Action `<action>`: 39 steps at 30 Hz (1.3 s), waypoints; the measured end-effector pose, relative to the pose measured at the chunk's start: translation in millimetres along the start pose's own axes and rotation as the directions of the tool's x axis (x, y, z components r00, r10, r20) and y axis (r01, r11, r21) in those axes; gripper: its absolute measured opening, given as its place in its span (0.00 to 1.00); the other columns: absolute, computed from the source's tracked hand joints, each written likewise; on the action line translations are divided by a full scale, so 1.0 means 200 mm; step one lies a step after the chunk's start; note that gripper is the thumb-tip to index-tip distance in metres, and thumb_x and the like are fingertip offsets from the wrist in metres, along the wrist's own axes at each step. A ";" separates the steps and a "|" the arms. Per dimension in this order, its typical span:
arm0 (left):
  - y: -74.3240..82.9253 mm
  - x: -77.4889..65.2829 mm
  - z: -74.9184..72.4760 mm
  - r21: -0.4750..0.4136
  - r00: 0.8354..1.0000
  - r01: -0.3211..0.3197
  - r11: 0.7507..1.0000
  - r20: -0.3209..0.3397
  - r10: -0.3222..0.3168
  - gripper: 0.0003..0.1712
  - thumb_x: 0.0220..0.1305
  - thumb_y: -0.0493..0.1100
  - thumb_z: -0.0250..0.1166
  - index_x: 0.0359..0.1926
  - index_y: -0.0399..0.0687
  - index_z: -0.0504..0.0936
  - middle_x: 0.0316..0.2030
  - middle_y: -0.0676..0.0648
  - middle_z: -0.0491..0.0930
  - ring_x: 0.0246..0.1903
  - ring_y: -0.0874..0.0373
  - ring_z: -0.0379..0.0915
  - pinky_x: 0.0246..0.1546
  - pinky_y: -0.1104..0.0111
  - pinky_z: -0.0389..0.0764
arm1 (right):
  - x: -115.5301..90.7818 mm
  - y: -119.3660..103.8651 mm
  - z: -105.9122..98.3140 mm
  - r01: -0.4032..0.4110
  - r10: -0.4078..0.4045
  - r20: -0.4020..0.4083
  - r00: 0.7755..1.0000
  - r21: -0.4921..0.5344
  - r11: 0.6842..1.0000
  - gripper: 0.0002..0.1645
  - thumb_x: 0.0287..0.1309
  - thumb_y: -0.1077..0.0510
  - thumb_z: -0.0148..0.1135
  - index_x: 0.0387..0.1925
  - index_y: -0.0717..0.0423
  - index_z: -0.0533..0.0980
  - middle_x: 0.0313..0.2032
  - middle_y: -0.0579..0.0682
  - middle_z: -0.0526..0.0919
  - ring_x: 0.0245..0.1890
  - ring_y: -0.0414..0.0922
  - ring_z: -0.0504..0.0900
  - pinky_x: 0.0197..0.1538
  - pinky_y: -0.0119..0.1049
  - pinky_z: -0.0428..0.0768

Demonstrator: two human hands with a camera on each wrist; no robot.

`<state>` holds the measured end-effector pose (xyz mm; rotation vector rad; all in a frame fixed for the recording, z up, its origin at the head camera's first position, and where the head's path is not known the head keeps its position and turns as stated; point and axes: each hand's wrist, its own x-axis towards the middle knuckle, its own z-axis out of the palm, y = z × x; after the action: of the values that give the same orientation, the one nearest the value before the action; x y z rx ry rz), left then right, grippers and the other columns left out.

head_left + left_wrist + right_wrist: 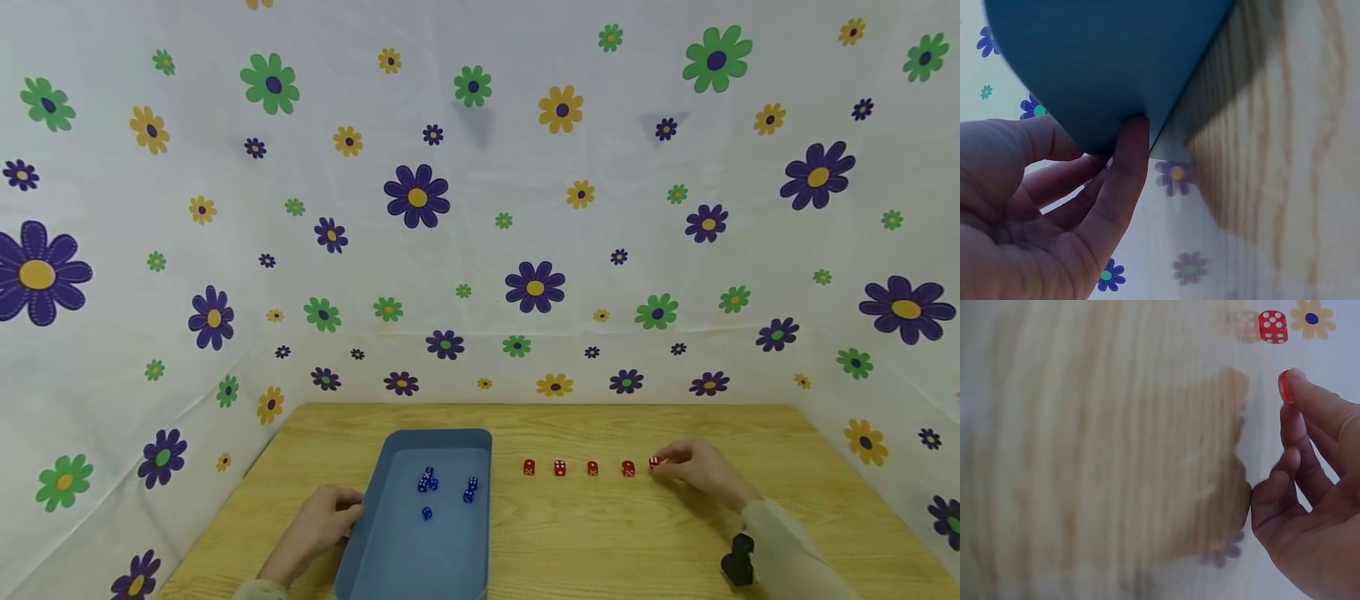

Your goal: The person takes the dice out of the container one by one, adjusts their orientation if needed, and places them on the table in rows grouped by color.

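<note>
My right hand [701, 471] pinches a red die [654, 462] between thumb and fingertip, at the right end of a row of red dice. In the right wrist view the pinched die [1285, 387] shows only its edge, and a neighbouring red die [1273, 327] with white pips sits apart from it. On the left, my left hand [318, 525] grips the left side of a blue-grey tray [363, 533]. Close up in the left wrist view, thumb and fingers meet the tray's wall [1104, 62]. Several dark blue dice [427, 483] lie inside the tray.
The other red dice [559, 468] stand spaced out on the wooden table [600, 542], right of the tray. A white flowered cloth [480, 250] walls off the back and both sides. Something black [738, 560] is strapped at the right wrist.
</note>
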<state>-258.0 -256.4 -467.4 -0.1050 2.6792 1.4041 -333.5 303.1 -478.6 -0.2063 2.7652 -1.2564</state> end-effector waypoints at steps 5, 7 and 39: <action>0.01 0.00 0.00 0.007 1.000 0.008 1.000 0.000 -0.008 0.14 0.65 0.33 0.55 0.46 0.30 0.83 0.34 0.45 0.84 0.30 0.55 0.80 0.29 0.61 0.84 | -0.01 0.03 -0.02 0.001 -0.001 -0.007 1.000 -0.009 1.000 0.21 0.57 0.54 0.70 0.48 0.64 0.82 0.41 0.53 0.81 0.38 0.46 0.71 0.36 0.35 0.72; 0.01 0.00 0.00 0.010 1.000 0.018 1.000 -0.005 -0.017 0.14 0.65 0.33 0.55 0.45 0.31 0.83 0.35 0.45 0.84 0.30 0.55 0.80 0.29 0.61 0.84 | -0.01 0.04 -0.03 0.002 -0.002 -0.005 1.000 -0.004 1.000 0.20 0.57 0.55 0.69 0.48 0.64 0.82 0.39 0.53 0.81 0.37 0.46 0.71 0.35 0.34 0.71; 0.00 0.01 0.00 0.003 0.999 0.042 0.999 -0.006 -0.042 0.15 0.67 0.33 0.55 0.49 0.30 0.82 0.40 0.42 0.85 0.32 0.54 0.80 0.30 0.60 0.84 | -0.01 0.07 -0.05 0.056 -0.052 0.061 0.997 -0.066 0.996 0.22 0.56 0.59 0.69 0.51 0.66 0.80 0.36 0.50 0.83 0.34 0.44 0.73 0.34 0.32 0.73</action>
<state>-259.4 -255.5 -467.3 -0.1639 2.6676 1.3898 -333.9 319.7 -481.5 -0.3207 2.7714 -1.1490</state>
